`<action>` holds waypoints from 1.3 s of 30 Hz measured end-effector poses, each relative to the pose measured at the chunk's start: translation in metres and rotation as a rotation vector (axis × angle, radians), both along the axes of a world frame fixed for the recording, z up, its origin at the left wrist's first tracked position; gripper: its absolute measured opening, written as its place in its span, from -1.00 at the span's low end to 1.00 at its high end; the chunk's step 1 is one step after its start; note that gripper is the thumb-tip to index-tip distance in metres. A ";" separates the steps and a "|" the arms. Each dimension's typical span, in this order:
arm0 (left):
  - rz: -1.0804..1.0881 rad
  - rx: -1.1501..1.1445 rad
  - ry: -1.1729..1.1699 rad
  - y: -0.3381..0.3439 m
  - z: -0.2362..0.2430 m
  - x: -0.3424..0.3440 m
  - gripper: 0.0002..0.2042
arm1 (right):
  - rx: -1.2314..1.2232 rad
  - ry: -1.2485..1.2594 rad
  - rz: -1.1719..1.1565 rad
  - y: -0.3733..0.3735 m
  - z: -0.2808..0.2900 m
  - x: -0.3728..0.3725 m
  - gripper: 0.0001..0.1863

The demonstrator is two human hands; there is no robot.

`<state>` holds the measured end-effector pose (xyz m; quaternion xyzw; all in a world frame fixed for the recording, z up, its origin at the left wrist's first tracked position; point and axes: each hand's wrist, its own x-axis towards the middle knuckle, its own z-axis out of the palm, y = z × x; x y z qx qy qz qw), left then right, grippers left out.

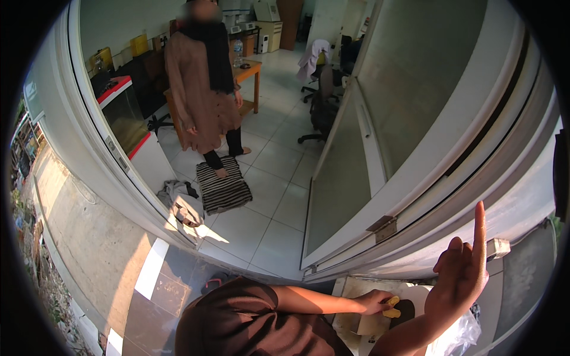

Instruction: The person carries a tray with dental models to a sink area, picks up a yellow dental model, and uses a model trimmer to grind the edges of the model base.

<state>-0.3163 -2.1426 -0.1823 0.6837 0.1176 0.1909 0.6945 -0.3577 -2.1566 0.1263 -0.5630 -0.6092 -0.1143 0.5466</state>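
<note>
Yellow sponge [390,307] sits low in the picture, gripped in the left hand [375,301] against a dark patch on a white basin [423,295]. Scrubbing seems underway. The right hand [462,279] is raised empty, 1 finger up, beside the white door frame [415,172].

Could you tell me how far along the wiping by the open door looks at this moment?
Done: nothing can be judged finished; the white surface by the door frame is largely hidden. In hand: the left hand grips a yellow cloth or sponge low against that surface, while the right hand is raised, forefinger up, holding nothing. Left: cannot tell how much remains unwiped.
</note>
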 end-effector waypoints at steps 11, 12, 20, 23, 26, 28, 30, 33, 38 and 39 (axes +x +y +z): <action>0.058 -0.319 -0.432 -0.009 0.030 -0.005 -0.82 | -0.352 -0.033 0.211 0.014 -0.039 -0.025 -0.88; 0.082 -0.290 -0.497 -0.009 0.030 -0.004 -0.83 | -0.345 -0.049 0.197 0.017 -0.048 -0.023 -0.92; 0.153 0.159 -0.227 -0.005 -0.052 0.022 -0.69 | -0.222 -0.020 0.065 0.015 -0.049 -0.001 -0.86; 0.089 0.084 -0.233 -0.005 -0.058 0.030 -0.68 | -0.197 0.004 0.085 0.007 -0.051 0.003 -0.80; 0.076 0.096 -0.217 -0.001 -0.063 0.033 -0.63 | -0.264 0.095 0.128 -0.007 -0.066 0.007 -0.79; 0.078 0.121 -0.215 0.001 -0.068 0.034 -0.59 | -0.288 0.178 0.163 -0.018 -0.093 0.015 -0.84; 0.098 0.146 -0.202 0.002 -0.079 0.030 -0.56 | -0.366 0.326 0.176 -0.028 -0.139 0.024 -0.87; 0.100 0.179 -0.218 0.001 -0.095 0.037 -0.51 | -0.324 0.391 0.097 -0.048 -0.183 0.028 -0.91; 0.101 0.268 -0.130 0.005 -0.061 0.019 -0.42 | -0.352 0.449 -0.064 -0.078 -0.229 0.033 -0.90; 0.051 0.251 -0.070 0.008 -0.043 0.012 -0.44 | -0.344 0.458 -0.063 -0.078 -0.230 0.034 -0.91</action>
